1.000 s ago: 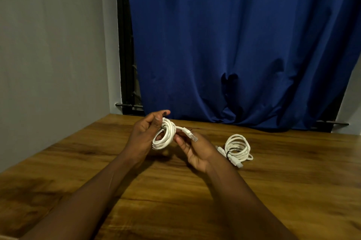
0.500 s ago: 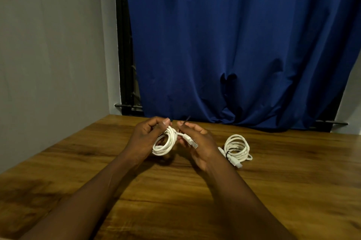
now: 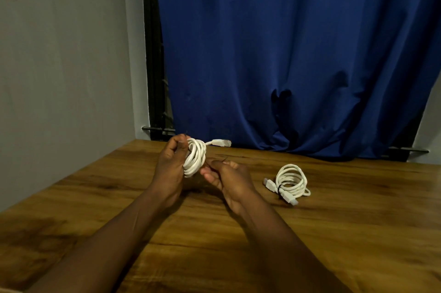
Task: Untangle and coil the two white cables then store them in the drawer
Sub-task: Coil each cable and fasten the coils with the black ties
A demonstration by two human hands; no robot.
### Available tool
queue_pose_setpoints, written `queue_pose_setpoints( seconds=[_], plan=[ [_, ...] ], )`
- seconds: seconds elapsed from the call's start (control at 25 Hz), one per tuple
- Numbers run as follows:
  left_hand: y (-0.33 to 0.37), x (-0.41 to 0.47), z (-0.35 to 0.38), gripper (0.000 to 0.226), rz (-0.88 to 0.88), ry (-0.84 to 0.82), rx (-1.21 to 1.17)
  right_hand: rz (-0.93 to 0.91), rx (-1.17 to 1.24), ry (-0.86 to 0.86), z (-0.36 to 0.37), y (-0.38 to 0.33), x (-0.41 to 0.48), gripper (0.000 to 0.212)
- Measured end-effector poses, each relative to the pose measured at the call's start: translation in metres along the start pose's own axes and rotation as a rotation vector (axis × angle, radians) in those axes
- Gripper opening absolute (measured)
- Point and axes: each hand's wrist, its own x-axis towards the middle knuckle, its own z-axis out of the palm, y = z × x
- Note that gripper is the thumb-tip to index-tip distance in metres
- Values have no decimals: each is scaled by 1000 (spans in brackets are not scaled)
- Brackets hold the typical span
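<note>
1. Nearest us, two bare forearms reach forward over the wooden table [image 3: 358, 233]; the hands are close together but not touching.
2. We see the left hand [image 3: 170, 166] raised above the table, thumb and fingers curled round the held coil [image 3: 195, 160], a white cable wound in several upright loops; its plug end [image 3: 221, 142] sticks out to the right, free of both hands.
3. The right hand [image 3: 230, 179] sits just right of that coil and a little lower, fingers curled inward; a thin dark strand shows at its fingertips, and we cannot tell whether it pinches anything.
4. Further right, well apart from the hands, the second coil [image 3: 291, 180] lies flat on the table, bound by a dark tie, its connectors resting beside it.
5. Behind the table hangs a blue curtain [image 3: 286, 54]; a grey wall [image 3: 59, 65] stands to the left.
</note>
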Motion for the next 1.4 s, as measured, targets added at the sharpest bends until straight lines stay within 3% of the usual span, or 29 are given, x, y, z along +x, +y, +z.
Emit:
queue_pose_setpoints(
  seconds=[0.12, 0.24, 0.48, 0.68, 1.04, 1.16, 1.32, 1.4],
  plan=[
    [2, 4, -3, 29, -74, 117, -85, -35, 104, -50, 1, 0, -4, 26],
    [0, 5, -4, 51, -138, 132, -85, -93, 18, -73, -1, 1, -5, 23],
    [0, 4, 0, 48, -146, 263, -127, -271, -470, -53, 7, 8, -10, 18],
    [5, 5, -2, 44, -157, 280, -141, -473, -597, -68, 6, 9, -12, 13],
    [1, 1, -1, 31, 45, 365, 132, -338, -481, -128, 9, 7, -8, 15],
    [-2, 2, -1, 30, 63, 335, 156, -201, -484, -98, 5, 9, -3, 24],
    [-4, 4, -4, 35, 37, 284, 172, -18, -238, -98, 3, 4, 0, 35],
    [-4, 3, -2, 27, 69, 261, 228, -14, -416, -2, -7, 4, 6, 31]
  ],
)
